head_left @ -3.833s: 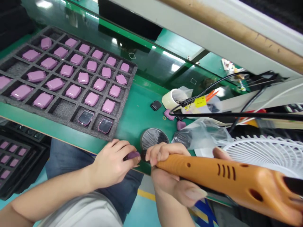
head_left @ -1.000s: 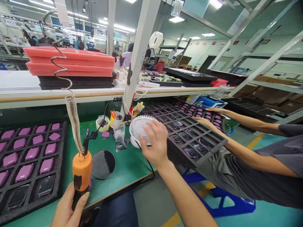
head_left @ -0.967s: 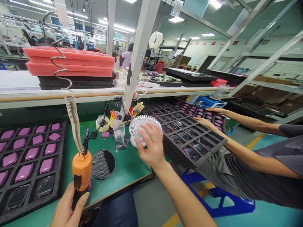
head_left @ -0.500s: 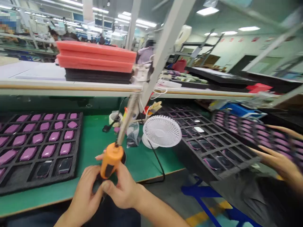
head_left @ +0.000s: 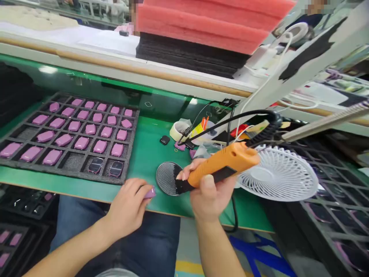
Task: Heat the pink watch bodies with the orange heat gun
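Observation:
My right hand point(head_left: 211, 196) is wrapped round an orange electric screwdriver point(head_left: 221, 165) with a black lower end and a cord at its top. The tool leans, its lower end over a round perforated dish point(head_left: 165, 179) on the green bench; its tip is hidden. In the closed fingers of my left hand point(head_left: 129, 206) is a small purple watch case point(head_left: 150, 193), mostly covered, near the bench's front edge. Left of it lies a black foam tray point(head_left: 131, 154) with rows of purple watch cases point(head_left: 82, 143). Two watches with dark screens point(head_left: 116, 168) lie in its near right cells.
Behind the screwdriver stands a white round fan point(head_left: 276, 175). A tape roll point(head_left: 178, 130), a small black square piece point(head_left: 165, 140) and cables are near the bench's back. Another compartment tray point(head_left: 325, 192) is at right. Pink foam sheets point(head_left: 201, 23) are stacked on the shelf above.
My view has turned left and down. My hands, close together before, are now apart: the left shows a purple watch case, and the right has tilted the screwdriver over the dish.

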Motion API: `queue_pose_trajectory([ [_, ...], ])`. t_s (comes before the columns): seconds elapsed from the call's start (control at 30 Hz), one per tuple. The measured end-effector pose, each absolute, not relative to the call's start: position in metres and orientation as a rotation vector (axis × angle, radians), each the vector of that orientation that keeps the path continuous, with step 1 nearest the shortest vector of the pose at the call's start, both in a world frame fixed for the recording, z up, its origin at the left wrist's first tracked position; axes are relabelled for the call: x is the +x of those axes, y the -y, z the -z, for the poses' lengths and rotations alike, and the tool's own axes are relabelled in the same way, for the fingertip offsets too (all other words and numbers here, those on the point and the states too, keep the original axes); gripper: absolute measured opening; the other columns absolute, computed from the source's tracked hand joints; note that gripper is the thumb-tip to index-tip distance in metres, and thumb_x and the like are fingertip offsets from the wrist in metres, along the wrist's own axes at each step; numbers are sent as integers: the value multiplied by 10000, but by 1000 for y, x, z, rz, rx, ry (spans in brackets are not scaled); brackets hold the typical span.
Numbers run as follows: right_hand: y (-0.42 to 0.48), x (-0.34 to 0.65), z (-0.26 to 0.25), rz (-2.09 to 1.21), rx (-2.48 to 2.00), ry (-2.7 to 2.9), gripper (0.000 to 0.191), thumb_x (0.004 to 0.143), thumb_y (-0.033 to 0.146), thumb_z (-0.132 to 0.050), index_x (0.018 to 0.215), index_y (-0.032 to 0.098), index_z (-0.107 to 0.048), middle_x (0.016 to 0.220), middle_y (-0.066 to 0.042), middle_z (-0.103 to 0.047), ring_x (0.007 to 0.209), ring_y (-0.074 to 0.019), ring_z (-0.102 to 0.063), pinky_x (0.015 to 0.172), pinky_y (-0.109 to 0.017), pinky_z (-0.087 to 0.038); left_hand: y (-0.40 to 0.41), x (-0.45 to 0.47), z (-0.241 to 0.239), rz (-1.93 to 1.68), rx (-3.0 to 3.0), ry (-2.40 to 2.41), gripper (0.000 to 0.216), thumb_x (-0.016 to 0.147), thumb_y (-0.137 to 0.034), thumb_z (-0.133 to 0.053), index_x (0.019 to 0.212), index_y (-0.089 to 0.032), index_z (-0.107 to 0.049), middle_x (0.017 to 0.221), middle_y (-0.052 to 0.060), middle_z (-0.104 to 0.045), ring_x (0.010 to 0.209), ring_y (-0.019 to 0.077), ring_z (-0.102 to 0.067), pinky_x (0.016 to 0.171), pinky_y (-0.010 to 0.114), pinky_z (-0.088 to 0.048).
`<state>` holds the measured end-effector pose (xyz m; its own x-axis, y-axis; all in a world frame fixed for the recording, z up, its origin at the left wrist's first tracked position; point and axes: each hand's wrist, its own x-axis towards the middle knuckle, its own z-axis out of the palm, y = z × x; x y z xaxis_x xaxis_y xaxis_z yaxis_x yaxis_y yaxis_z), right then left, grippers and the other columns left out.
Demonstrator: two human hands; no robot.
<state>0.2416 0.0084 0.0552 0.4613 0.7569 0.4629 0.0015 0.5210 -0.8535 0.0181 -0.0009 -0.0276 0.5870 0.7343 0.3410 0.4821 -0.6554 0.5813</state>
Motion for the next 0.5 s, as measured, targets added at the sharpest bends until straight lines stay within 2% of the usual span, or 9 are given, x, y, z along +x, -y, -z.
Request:
queue_pose_trajectory([
  [0.17,-19,229,-40,-528,-885,1022,373,978,583,-784,1214,381,-578,925,68,-697,571,-138,-667,498,-332,-607,2,20,23,-770,2418,-969,321,1086,-244,-673,1400,-196,-629,1375,152,-691,1279,342,-653,1090,553,-586],
  [0.3,-24,223,-32,-516,-847,940,387,1006,608,-709,1298,381,-594,832,76,-658,496,-133,-601,440,-306,-554,1,20,20,-782,2418,-929,264,1109,-209,-615,1371,-183,-640,1318,141,-718,1217,319,-670,1063,539,-571],
  [0.5,-27,222,-21,-550,-867,867,432,1003,672,-671,1272,342,-605,774,80,-645,470,-132,-585,418,-277,-506,2,22,19,-816,2446,-903,267,1125,-193,-596,1382,-186,-666,1321,128,-745,1229,302,-686,1084,528,-543],
])
